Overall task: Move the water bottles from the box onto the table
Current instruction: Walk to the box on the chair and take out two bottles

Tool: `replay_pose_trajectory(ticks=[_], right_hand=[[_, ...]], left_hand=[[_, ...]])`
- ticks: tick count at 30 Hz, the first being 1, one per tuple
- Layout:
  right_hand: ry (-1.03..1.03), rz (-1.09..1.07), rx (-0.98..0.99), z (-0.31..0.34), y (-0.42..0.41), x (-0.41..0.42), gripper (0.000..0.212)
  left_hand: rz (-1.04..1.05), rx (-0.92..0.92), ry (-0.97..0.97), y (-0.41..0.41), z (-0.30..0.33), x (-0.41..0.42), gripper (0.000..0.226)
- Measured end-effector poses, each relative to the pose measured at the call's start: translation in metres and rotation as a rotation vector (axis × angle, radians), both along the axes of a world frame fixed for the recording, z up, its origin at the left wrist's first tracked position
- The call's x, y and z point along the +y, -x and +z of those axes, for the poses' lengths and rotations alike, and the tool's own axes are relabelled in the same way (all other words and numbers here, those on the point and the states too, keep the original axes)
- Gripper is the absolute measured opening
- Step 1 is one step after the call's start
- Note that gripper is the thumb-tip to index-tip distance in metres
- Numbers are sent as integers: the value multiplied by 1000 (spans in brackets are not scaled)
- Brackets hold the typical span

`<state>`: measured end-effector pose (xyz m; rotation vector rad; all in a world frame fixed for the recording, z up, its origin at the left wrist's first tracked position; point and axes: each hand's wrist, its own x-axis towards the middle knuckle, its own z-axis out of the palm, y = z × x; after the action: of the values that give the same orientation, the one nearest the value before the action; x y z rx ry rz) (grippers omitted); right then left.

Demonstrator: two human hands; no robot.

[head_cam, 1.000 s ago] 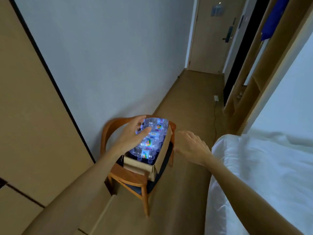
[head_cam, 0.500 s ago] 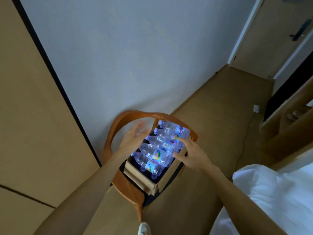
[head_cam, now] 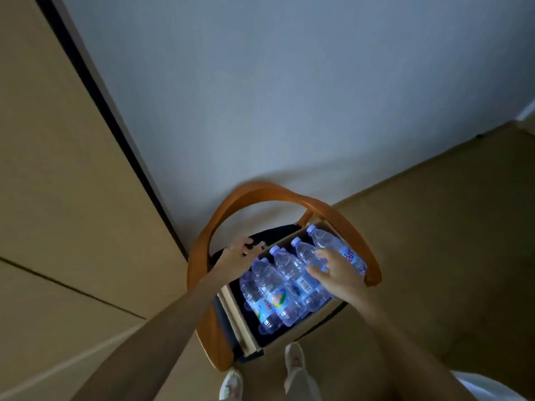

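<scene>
An open cardboard box [head_cam: 238,316] sits on the dark seat of a wooden chair [head_cam: 262,189]. Several clear water bottles [head_cam: 278,296] with colourful labels lie on their sides inside it, caps pointing away from me. My left hand [head_cam: 236,255] is at the box's far left corner, fingers curled on its edge. My right hand [head_cam: 339,275] lies over the right side of the pile, fingers wrapped on one water bottle [head_cam: 307,257] near its shoulder. That bottle still rests among the others.
The chair stands against a pale wall [head_cam: 289,96], with a tan panel [head_cam: 58,169] to its left. My feet in light shoes [head_cam: 231,383] stand right in front of the chair on the brown floor [head_cam: 448,256]. White bedding [head_cam: 489,390] shows at the bottom right.
The view tilted down and closer over the box. My left hand moved off the bottles to the box's far left corner. My right hand came in from the right onto the bottles.
</scene>
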<state>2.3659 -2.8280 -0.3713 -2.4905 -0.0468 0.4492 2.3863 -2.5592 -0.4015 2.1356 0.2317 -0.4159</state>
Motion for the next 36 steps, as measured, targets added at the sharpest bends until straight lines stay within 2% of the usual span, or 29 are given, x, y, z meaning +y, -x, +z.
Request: replay_pose_trajectory(ticks=[4, 8, 13, 17, 20, 24, 28, 33, 36], right_hand=[[4, 162, 64, -11, -46, -3, 52], [10, 298, 110, -17, -80, -5, 44], [-7, 379, 156, -23, -106, -11, 39], [19, 452, 178, -26, -120, -13, 37], [59, 519, 210, -26, -132, -8, 37], [110, 615, 211, -29, -146, 18, 36], [184, 770, 163, -39, -154, 55, 36], [452, 1020, 70, -56, -152, 89, 40], [589, 1063, 94, -66, -154, 100, 51]], left_hand=[[99, 157, -118, -7, -28, -9, 51], [207, 272, -75, -9, -42, -21, 54], [209, 352, -108, -17, -46, -36, 57], [140, 409, -256, -21, -56, -40, 65], [187, 412, -259, -22, -62, -41, 63], [304, 397, -248, -18, -58, -40, 43], [369, 400, -249, -3, -47, -37, 46], [390, 285, -212, 17, -35, -42, 37], [359, 311, -259, 23, -27, -46, 35]])
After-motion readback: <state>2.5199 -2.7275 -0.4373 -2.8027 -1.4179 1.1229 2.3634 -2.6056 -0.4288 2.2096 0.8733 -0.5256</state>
